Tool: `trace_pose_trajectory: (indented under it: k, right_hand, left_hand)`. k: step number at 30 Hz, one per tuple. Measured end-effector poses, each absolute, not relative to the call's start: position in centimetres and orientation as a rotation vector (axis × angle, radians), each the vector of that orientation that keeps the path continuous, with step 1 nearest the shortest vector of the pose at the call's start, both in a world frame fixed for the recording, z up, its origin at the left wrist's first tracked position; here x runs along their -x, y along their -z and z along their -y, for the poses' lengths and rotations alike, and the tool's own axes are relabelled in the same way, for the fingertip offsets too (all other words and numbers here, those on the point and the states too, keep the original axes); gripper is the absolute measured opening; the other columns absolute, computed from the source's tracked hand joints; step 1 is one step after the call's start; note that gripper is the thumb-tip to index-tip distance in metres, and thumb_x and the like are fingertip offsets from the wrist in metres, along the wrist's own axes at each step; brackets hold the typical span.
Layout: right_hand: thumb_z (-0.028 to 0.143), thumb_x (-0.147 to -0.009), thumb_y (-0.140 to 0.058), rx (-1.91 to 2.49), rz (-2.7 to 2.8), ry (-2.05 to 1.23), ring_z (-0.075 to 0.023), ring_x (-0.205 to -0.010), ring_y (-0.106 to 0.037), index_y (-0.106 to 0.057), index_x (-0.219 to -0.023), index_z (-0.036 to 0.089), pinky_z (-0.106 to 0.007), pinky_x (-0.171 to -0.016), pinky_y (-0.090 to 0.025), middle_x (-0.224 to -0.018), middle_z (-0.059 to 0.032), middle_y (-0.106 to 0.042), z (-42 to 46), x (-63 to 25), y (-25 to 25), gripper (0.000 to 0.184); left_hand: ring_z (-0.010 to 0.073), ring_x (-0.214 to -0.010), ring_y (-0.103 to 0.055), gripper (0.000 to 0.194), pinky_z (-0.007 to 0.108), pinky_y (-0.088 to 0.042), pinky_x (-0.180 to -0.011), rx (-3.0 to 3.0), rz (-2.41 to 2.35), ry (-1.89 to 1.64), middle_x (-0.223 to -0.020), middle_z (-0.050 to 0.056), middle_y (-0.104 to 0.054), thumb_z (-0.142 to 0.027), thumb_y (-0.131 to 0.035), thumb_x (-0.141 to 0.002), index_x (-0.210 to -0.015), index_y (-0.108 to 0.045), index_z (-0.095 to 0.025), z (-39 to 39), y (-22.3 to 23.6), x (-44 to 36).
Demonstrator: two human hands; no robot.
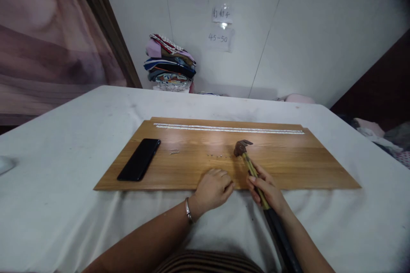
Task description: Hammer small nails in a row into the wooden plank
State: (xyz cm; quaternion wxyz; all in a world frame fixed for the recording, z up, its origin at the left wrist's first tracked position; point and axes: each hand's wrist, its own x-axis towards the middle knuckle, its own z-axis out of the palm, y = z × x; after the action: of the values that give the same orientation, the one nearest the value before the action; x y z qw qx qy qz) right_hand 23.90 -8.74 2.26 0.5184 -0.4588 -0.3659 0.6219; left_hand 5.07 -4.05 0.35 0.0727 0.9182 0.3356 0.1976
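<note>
My right hand (265,187) is wrapped round the yellowish upper handle of a claw hammer (246,160). The rusty hammer head is low over the wooden board (288,162), right of a short row of small nails (221,156); I cannot tell if it touches the wood. At the board's front edge rests my left hand (213,187), its fingers curled into a loose fist. Whether anything is inside that fist is hidden. Several loose nails (174,152) lie farther left on the board. Two white measuring strips (229,129) run along its far side.
A black phone (139,160) lies on the board's left part. White cloth covers the table (57,179). Behind it stand a stack of folded clothes (171,64) and a wall with paper signs (221,38). A pink curtain (48,42) hangs at left.
</note>
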Motion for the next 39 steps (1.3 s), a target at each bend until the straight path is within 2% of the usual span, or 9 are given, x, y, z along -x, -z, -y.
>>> trace_pose_trajectory:
  k: [15, 20, 23, 27, 32, 35, 39]
  right_hand:
    - [0.037, -0.079, -0.069, 1.138, 0.898, -1.484, -0.0046, -0.028, -0.038, -0.027, -0.15, 0.02, -0.015, -0.026, -0.032, -0.058, 0.0082, -0.053, 9.2, -24.2, -2.0, 0.085]
    - [0.04, -0.08, -0.069, 1.178, 0.933, -1.483, -0.0053, -0.028, -0.037, -0.03, -0.15, 0.021, -0.016, -0.026, -0.031, -0.057, 0.0075, -0.053, 9.3, -24.4, -1.7, 0.083]
    - [0.043, -0.079, -0.069, 1.212, 0.923, -1.448, -0.0061, -0.028, -0.036, -0.033, -0.149, 0.021, -0.017, -0.026, -0.03, -0.055, 0.0072, -0.052, 9.4, -24.4, -1.7, 0.081]
    - [0.043, -0.08, -0.068, 1.198, 0.926, -1.456, -0.0059, -0.029, -0.035, -0.032, -0.149, 0.021, -0.016, -0.027, -0.029, -0.055, 0.007, -0.051, 9.5, -24.3, -1.8, 0.08]
    - [0.041, -0.079, -0.07, 1.2, 0.922, -1.47, -0.0059, -0.03, -0.038, -0.032, -0.149, 0.022, -0.016, -0.028, -0.031, -0.057, 0.0069, -0.052, 9.5, -24.3, -2.0, 0.081]
    - [0.042, -0.079, -0.07, 1.195, 0.917, -1.467, -0.0062, -0.03, -0.039, -0.032, -0.149, 0.021, -0.016, -0.028, -0.03, -0.057, 0.0071, -0.052, 9.5, -24.4, -1.9, 0.083]
    - [0.041, -0.079, -0.071, 1.172, 0.903, -1.466, -0.0058, -0.029, -0.038, -0.032, -0.149, 0.021, -0.017, -0.028, -0.03, -0.056, 0.007, -0.052, 9.5, -24.4, -1.8, 0.082]
  left_hand:
    - [0.0161, -0.071, -0.058, 0.022, 0.03, -0.038, -0.065, -2.742, -0.995, -0.582, -0.072, 0.002, -0.064, -0.03, -0.054, -0.089, -0.072, -0.059, -0.018, 4.3, -0.2, -5.1]
    - [0.0147, -0.068, -0.057, 0.023, 0.028, -0.039, -0.063, -2.613, -1.034, -0.603, -0.07, 0.001, -0.062, -0.032, -0.058, -0.087, -0.07, -0.057, -0.018, 4.3, -1.6, -4.4]
    - [0.0153, -0.072, -0.058, 0.02, 0.028, -0.042, -0.067, -2.535, -1.146, -0.7, -0.075, 0.002, -0.064, -0.031, -0.055, -0.089, -0.074, -0.058, -0.019, 3.2, -3.5, -2.4]
    - [0.0166, -0.084, -0.06, 0.01, 0.028, -0.045, -0.077, -2.345, -1.577, -0.846, -0.089, 0.004, -0.066, -0.019, -0.053, -0.088, -0.086, -0.063, -0.018, 0.5, -5.1, 2.1]
    - [0.0208, -0.098, -0.057, 0.021, 0.031, -0.045, -0.086, -2.321, -1.983, -0.614, -0.1, 0.007, -0.066, -0.021, -0.046, -0.092, -0.091, -0.067, -0.018, -1.9, -3.7, 6.7]
    - [0.0215, -0.098, -0.057, 0.024, 0.032, -0.045, -0.089, -2.405, -1.989, -0.451, -0.098, 0.008, -0.065, -0.018, -0.045, -0.092, -0.087, -0.068, -0.016, -2.4, -2.5, 7.5]
    - [0.021, -0.095, -0.058, 0.025, 0.031, -0.045, -0.087, -2.415, -1.977, -0.418, -0.094, 0.009, -0.066, -0.016, -0.045, -0.092, -0.086, -0.069, -0.015, -2.4, -2.1, 7.2]
